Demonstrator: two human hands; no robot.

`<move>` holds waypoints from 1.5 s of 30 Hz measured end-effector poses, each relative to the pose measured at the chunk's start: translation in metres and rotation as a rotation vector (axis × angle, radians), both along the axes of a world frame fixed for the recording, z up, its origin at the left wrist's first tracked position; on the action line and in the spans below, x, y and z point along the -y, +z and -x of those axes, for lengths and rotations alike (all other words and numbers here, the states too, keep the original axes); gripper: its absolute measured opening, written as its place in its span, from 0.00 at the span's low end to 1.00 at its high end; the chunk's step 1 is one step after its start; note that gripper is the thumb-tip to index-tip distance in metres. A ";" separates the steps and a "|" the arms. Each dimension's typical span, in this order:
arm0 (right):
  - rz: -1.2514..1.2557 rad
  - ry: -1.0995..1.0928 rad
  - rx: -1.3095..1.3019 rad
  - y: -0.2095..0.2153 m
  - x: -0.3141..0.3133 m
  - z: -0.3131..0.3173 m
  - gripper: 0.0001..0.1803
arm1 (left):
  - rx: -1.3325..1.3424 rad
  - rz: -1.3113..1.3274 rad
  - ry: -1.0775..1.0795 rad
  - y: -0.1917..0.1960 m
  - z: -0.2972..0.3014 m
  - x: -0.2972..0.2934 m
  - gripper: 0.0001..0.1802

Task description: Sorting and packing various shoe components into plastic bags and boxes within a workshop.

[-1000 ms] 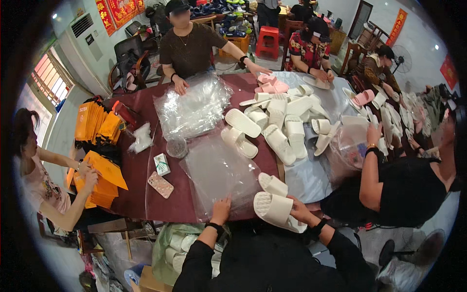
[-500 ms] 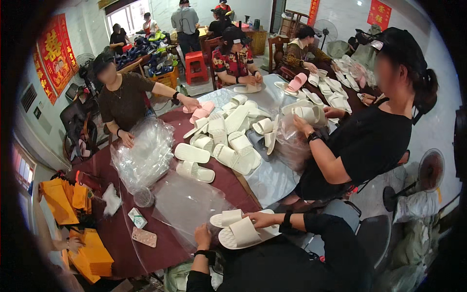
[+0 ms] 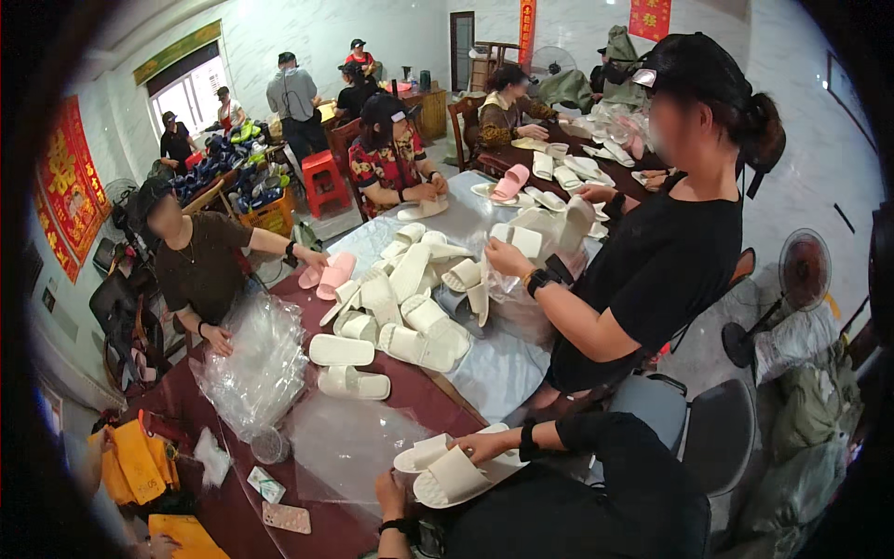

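My right hand (image 3: 480, 445) is closed on a pair of white slippers, gripping them near the straps. The nearer slipper (image 3: 453, 477) has a broad ribbed strap; the other slipper (image 3: 424, 455) lies against it. Close to the slippers' toes, my left hand (image 3: 390, 494) has its fingers closed at the edge of a clear plastic bag (image 3: 345, 443) spread flat on the dark red table (image 3: 233, 494). Beyond the bag lie a sole-up white slipper (image 3: 342, 350) and a heap of white slippers (image 3: 410, 289).
Bunched clear bags (image 3: 256, 359) lie under a co-worker's hand at left; their other hand touches pink slippers (image 3: 335, 275). A standing person (image 3: 661, 252) at right handles slippers and plastic. A phone (image 3: 286, 518), small box (image 3: 267, 485) and yellow packets (image 3: 140, 466) sit lower left. Grey chairs (image 3: 652, 401) stand at right.
The whole view has shifted, moving the table's things left and down. My right hand still holds the slippers, now nearer my left hand. The standing person's slippers and plastic have changed position.
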State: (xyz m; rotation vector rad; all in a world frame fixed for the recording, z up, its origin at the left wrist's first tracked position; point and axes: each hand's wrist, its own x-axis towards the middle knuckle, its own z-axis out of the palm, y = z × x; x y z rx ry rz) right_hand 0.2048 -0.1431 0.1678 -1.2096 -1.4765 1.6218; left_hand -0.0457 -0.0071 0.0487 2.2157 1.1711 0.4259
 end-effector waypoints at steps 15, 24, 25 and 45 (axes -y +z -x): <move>-0.048 0.043 -0.023 -0.031 -0.021 0.004 0.22 | -0.029 -0.169 0.031 -0.016 0.015 -0.004 0.21; -0.110 0.107 0.121 -0.023 -0.033 -0.002 0.17 | -0.135 -0.235 -0.130 0.056 0.000 0.008 0.32; -0.118 0.111 0.228 -0.020 -0.035 -0.003 0.17 | -0.118 -0.266 -0.165 0.061 -0.003 0.010 0.30; -0.124 -0.069 0.039 0.006 -0.049 -0.028 0.20 | -0.255 -0.378 -0.083 0.106 -0.021 -0.037 0.33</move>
